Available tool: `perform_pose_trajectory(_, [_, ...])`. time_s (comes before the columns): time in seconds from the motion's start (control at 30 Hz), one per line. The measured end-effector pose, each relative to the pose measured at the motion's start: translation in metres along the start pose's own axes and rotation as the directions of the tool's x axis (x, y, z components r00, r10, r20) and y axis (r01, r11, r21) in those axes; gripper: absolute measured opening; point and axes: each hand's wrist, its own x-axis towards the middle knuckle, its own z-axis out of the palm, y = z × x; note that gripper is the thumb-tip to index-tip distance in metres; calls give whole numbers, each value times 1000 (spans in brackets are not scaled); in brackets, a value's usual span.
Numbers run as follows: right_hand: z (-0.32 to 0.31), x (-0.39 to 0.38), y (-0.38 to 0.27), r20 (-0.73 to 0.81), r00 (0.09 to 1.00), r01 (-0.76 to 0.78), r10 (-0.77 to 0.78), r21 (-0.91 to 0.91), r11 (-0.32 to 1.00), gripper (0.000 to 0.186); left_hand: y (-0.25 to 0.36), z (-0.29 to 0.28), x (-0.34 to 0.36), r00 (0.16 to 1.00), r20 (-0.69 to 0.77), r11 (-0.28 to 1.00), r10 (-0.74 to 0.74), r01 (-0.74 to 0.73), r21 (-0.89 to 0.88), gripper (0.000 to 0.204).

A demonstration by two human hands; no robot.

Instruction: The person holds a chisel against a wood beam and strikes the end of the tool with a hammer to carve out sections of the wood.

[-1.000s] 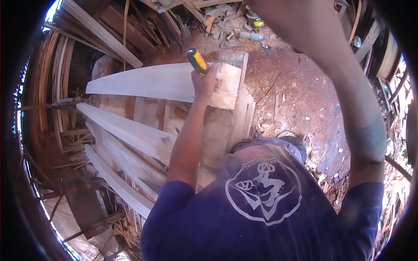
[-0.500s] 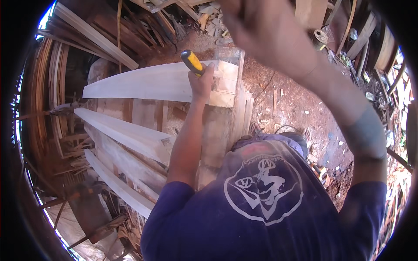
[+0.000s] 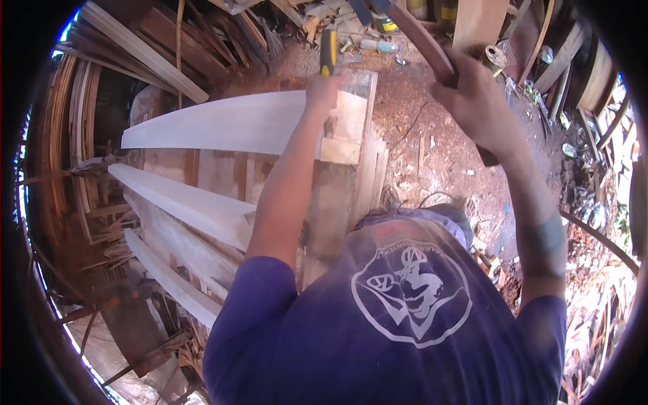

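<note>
My left hand (image 3: pixel 322 94) grips a yellow-and-black-handled chisel (image 3: pixel 329 48) at the right end of a long, pale, tapered board (image 3: pixel 209 128), beside a squared joint block (image 3: pixel 341 150); the chisel's blade is mostly hidden. My right hand (image 3: pixel 469 98) holds a hammer (image 3: pixel 430 50) by its wooden handle, raised to the upper right of the chisel, with its dark head near the top edge. The board rests across a rough wooden bench (image 3: pixel 331 196), with more pale tapered pieces (image 3: pixel 179 196) lying below it.
Stacked planks (image 3: pixel 81 135) and leaning timber (image 3: pixel 148 57) line the left side. Scrap wood, a plastic bottle (image 3: pixel 378 45), a round spool (image 3: pixel 494 61) and debris lie at the top and right. The dirt floor (image 3: pixel 459 169) is strewn with chips.
My right hand, blurred and higher before, has come down and left, showing the hammer. My left hand has shifted up slightly, and the chisel handle now stands more upright.
</note>
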Motion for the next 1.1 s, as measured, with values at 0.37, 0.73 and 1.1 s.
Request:
perform_pose_trajectory(0.37, [7,-8,-9,53,998,-19,17,32,999,20,-11,-28,-71,865,-220,787,452,-502,-359,48])
perform_pose_trajectory(0.73, [-10,25,-52,-107,859,471,-500,-218,855,21,-36,-14,-73,794,-233,780,562,-602,-171,43])
perform_pose_trajectory(1.1, [21,19,-46,257,901,426,-349,-371,826,29,-34,-14,-63,826,-231,783,514,-562,-265,39])
